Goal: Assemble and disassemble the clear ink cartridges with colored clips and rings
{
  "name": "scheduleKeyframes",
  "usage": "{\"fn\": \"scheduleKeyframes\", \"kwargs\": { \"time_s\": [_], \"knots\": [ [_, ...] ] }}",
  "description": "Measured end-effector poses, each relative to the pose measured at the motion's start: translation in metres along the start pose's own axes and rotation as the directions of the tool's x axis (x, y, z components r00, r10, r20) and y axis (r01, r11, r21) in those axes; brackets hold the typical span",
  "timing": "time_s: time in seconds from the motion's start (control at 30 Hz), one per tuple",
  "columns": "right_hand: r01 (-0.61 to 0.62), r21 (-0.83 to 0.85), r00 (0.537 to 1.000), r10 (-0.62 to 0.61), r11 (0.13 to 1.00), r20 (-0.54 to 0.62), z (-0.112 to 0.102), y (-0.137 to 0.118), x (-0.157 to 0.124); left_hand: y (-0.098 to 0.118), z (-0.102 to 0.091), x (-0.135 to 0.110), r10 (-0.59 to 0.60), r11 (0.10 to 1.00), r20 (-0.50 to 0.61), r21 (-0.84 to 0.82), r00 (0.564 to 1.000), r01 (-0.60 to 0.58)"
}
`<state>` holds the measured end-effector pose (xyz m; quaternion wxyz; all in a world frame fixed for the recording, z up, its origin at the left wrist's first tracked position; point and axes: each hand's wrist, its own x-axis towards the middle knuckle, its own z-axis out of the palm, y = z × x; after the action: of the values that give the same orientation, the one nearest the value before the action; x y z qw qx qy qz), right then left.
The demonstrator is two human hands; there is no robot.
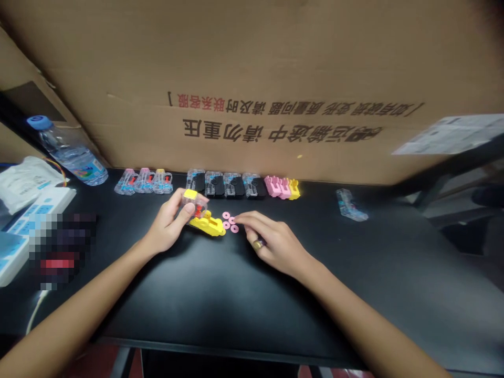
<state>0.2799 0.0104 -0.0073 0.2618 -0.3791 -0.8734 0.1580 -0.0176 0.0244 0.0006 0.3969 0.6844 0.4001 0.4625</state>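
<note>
My left hand is closed around a small clear plastic toy water gun with a yellow cap and a red part inside. Right below it is a yellow toy car-shaped plastic part; whether the fingers also grip that part is hidden. Several flat pink rings lie on the table just to its right. My right hand, with a ring on one finger, reaches in from the right. Its extended index fingertip touches one of the pink rings, while the thumb stays apart and the other fingers curl.
Along the cardboard wall stand clear toys with pink and yellow caps, clear-and-black pieces, and pink and yellow parts. One clear piece lies right. A water bottle and power strip are left.
</note>
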Motion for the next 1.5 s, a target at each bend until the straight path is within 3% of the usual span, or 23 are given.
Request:
{"fn": "scheduleKeyframes", "kwargs": {
  "time_s": [0.2,0.43,0.7,0.83,0.93,1.07,1.17,1.27,1.4,1.5],
  "knots": [
    [-0.034,-0.052,0.997,0.038,0.998,0.074,0.003,0.000,0.001,-0.018,-0.003,0.004,-0.141,0.982,-0.073,0.114,0.987,0.148],
    [0.003,-0.087,0.995,0.005,0.996,0.097,0.005,-0.006,0.002,-0.028,-0.005,0.008,-0.191,0.956,0.002,0.229,0.982,0.185],
    [0.010,-0.075,0.997,-0.003,0.997,0.082,0.005,-0.007,0.003,-0.019,-0.004,0.009,-0.123,0.984,0.030,0.136,0.992,0.118],
    [0.024,-0.032,0.997,-0.021,0.999,0.077,0.005,-0.007,0.002,-0.009,-0.004,0.006,-0.051,0.998,0.021,-0.024,0.998,0.052],
    [0.075,-0.033,0.988,-0.070,0.997,0.139,0.006,-0.010,0.002,-0.004,-0.001,0.002,-0.026,0.992,0.095,-0.117,0.995,0.037],
    [0.099,-0.156,0.980,-0.069,0.983,0.189,0.005,-0.013,0.002,-0.001,0.003,-0.002,-0.034,0.995,0.217,-0.080,0.976,0.053],
    [0.039,-0.209,0.996,-0.021,0.977,0.088,0.003,-0.009,0.002,0.000,0.005,-0.004,-0.048,0.998,0.277,-0.025,0.960,0.057],
    [-0.049,-0.121,0.995,0.039,0.991,-0.091,0.002,-0.004,0.002,0.003,0.006,-0.004,-0.073,0.997,0.323,0.054,0.944,0.059],
    [-0.066,0.049,0.938,0.079,0.997,-0.337,0.001,-0.009,0.001,0.006,0.009,-0.005,-0.063,0.997,0.413,0.071,0.909,0.037],
    [-0.062,0.124,0.898,0.110,0.990,-0.427,-0.001,-0.018,-0.001,0.004,0.012,-0.006,-0.050,0.999,0.427,0.039,0.903,0.037]
  ]
}}
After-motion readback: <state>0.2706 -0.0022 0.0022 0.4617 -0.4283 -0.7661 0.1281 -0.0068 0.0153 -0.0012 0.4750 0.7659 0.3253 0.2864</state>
